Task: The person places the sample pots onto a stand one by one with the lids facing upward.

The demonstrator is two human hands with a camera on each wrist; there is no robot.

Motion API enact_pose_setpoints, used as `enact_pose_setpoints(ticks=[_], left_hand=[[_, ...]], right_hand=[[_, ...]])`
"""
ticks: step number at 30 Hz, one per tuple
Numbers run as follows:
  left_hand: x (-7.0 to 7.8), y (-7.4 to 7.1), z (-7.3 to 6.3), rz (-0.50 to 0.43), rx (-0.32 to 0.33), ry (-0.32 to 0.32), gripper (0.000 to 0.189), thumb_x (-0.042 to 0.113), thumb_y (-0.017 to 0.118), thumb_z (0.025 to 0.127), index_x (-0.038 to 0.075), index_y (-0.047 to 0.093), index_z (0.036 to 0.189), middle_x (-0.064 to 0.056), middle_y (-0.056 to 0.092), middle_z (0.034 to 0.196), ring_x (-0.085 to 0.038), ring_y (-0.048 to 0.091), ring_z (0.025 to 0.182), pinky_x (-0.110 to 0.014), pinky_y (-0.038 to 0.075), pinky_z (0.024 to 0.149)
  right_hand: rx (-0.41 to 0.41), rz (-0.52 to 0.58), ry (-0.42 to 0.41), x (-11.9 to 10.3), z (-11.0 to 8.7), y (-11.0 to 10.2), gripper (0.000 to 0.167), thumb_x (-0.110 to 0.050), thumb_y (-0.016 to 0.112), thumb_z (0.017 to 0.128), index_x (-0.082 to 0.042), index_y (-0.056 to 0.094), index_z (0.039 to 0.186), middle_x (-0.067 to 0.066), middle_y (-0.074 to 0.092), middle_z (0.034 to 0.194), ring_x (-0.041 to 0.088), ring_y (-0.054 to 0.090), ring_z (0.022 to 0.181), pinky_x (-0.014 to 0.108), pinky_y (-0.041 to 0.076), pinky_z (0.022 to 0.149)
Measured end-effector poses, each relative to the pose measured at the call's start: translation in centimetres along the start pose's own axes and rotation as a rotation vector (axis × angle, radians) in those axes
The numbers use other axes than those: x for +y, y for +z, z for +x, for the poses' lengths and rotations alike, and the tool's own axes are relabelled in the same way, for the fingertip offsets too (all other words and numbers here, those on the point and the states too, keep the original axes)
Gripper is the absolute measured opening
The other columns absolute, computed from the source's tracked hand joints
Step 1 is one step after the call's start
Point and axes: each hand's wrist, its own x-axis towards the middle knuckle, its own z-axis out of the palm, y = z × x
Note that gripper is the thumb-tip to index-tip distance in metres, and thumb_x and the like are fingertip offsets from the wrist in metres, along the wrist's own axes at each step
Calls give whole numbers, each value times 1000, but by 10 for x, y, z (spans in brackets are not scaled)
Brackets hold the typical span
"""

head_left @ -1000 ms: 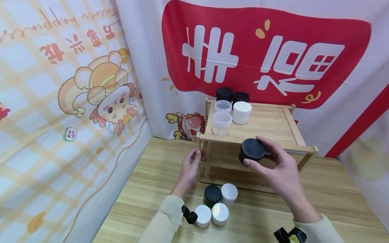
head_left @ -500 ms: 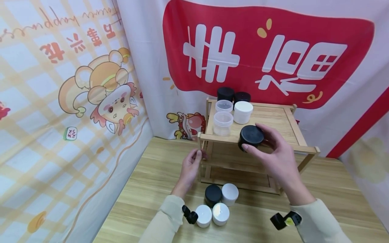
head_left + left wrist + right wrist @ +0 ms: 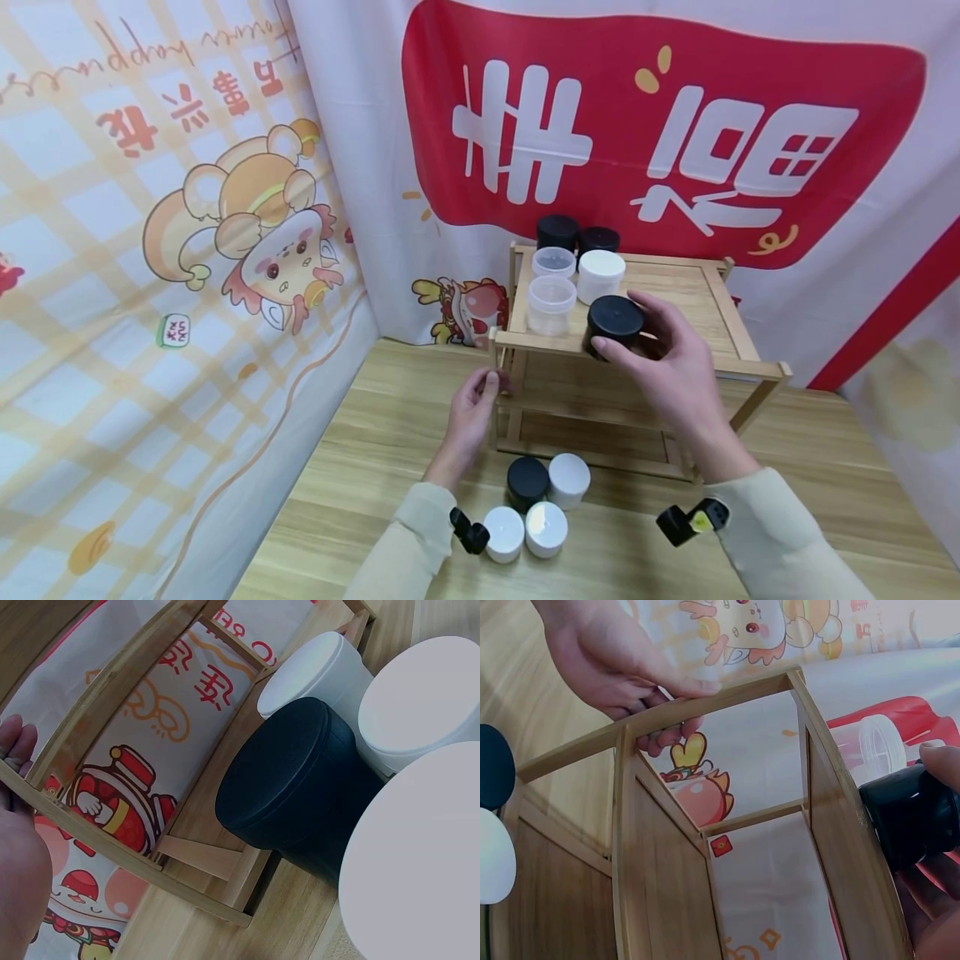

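Observation:
My right hand (image 3: 682, 371) grips a black lidded jar (image 3: 615, 317) between thumb and fingers, upright, at the front edge of the small wooden shelf's (image 3: 675, 300) top board. In the right wrist view this black jar (image 3: 907, 817) is right against that board. My left hand (image 3: 467, 421) holds the shelf's front left post, its fingers (image 3: 671, 736) curled round the wood. Left of the held jar stands a clear plastic jar (image 3: 551, 307), with another clear jar (image 3: 553, 262) behind it. A white jar (image 3: 600, 277) and two black jars (image 3: 557, 232) stand farther back on the top.
On the wood-grain floor before the shelf, a black jar (image 3: 528, 482) and three white jars (image 3: 546, 527) stand grouped close together. A lower board (image 3: 585, 435) lies under the top. Printed cloth (image 3: 360, 167) hangs behind and to the left.
My right hand has raised the black jar and carried it forward, from in front of the shelf to the top board's front edge. My left hand stays on the post.

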Motion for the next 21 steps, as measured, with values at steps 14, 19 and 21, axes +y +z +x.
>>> enact_pose_setpoints(ticks=[14,19,21], left_hand=[[0,0,0,-8,-6,-12,55,49,52,112,3,63,138,-18,72,128,-15,69,118,-45,48,120],[-1,-1,0,-10,-4,-16,54,50,52,111,5,64,138,-17,72,129,-16,68,119,-44,48,120],[-1,-2,0,-6,-4,-17,54,50,52,111,4,64,138,-17,72,129,-16,68,120,-44,48,121]], right_hand=[[0,7,21,-5,12,6,80,-46,84,94,-23,47,160,8,56,160,31,55,144,53,52,118],[-10,-9,43,-7,16,7,80,-45,84,94,-23,46,160,10,56,159,31,55,144,53,53,117],[-13,-12,46,-8,18,8,80,-45,84,94,-22,47,160,9,56,159,31,55,144,52,53,116]])
